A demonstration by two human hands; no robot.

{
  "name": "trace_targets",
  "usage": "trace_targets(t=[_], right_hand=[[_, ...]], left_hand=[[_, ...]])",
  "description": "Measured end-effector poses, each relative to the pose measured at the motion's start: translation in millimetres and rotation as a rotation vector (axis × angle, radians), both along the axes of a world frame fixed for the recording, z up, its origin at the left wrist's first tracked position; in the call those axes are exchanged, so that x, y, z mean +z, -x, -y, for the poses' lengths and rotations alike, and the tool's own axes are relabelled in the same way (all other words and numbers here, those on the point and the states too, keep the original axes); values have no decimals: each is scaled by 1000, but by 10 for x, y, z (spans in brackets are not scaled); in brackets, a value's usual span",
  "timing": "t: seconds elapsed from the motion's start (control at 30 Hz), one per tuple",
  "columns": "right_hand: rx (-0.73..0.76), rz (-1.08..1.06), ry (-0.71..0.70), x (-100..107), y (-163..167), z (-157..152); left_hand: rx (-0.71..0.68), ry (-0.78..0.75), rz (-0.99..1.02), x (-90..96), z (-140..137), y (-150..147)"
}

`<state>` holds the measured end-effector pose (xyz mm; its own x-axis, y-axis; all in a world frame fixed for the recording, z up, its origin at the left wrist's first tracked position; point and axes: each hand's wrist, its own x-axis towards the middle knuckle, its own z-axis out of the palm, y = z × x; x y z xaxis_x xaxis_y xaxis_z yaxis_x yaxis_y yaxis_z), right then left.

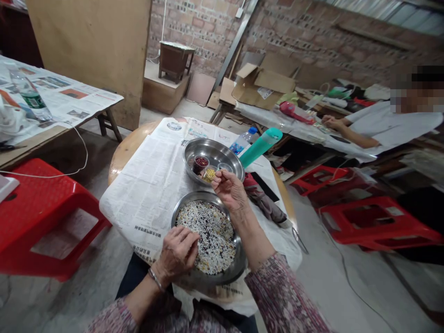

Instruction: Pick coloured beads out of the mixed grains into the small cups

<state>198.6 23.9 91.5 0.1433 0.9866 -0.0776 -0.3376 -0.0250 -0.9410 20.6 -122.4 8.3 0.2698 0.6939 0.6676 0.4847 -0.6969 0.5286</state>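
Note:
A steel bowl [239, 266] in front of me holds a layer of mixed white, black and yellow grains [206, 236]. Over its left side is my left hand [178, 252], fingers curled together above the grains; whatever they may hold is hidden. My right hand [231, 192] is raised at the near edge of a second steel bowl [189, 150], fingertips pinched beside a small cup of yellow grains [209, 174]. Anything in that pinch is too small to name. A cup of dark red beans [200, 163] and another clear cup [225, 167] also stand in the far bowl.
Newspaper [138, 199] covers the round table. Right of the bowls are a green tube [262, 147], a bottle [244, 140], a black phone [264, 186] and a crumpled cloth [265, 203]. Red stools [48, 208] flank the table. A co-worker [385, 122] sits at the right bench.

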Motion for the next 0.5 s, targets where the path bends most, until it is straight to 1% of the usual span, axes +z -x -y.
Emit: trace_targets(t=[0.1,0.17,0.3,0.37,0.43,0.5], right_hand=[[1,5,28,19,14,-73],[-1,8,23,22,23,-132],[-70,137,-30,-26,-14,-244],[-137,286,-57,-70,-75,-296],[-195,510,-77,-119,-153,-346],[-215,714,-87,-167,-230,-392]], left_hand=[[-9,5,-2,9,2,6],[-12,11,-5,20,6,12],[-5,24,-14,28,10,19],[-8,25,-17,16,9,17],[-9,23,-17,-3,7,13],[-10,25,-16,-21,5,10]])
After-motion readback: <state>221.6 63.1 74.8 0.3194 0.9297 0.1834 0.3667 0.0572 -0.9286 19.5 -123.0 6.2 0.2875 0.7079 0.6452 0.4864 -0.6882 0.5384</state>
